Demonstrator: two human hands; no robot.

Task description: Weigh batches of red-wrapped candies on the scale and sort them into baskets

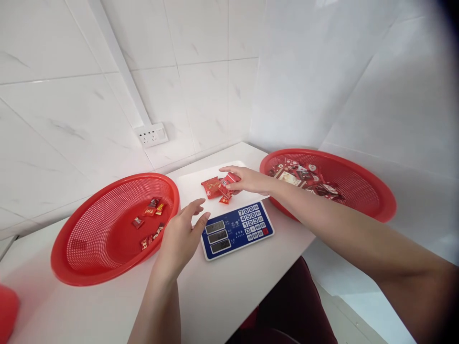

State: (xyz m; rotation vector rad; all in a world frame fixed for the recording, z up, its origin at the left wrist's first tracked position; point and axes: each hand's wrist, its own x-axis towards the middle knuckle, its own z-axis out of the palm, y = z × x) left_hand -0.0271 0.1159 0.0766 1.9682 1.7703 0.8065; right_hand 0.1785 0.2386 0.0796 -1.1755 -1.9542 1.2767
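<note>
A digital scale (pixel 236 230) with a white weighing plate (pixel 191 184) and a blue keypad panel stands on the table. Several red snack packets (pixel 211 187) lie together on the plate. My right hand (pixel 247 180) reaches over the plate from the right, a small red packet (pixel 229 179) between its thumb and fingers. My left hand (pixel 183 234) hovers by the plate's front left edge, its thumb and fingers apart and nothing in them. Some of the scale's display digits are too faint to read.
To the left, a red plastic basket (pixel 71 229) holds a few small wrapped snacks (pixel 152 206). A second red basket (pixel 373 193) at the right contains many wrapped packets (pixel 297 177), partly behind my right forearm. A wall socket (pixel 152 135) sits on the tiled wall behind.
</note>
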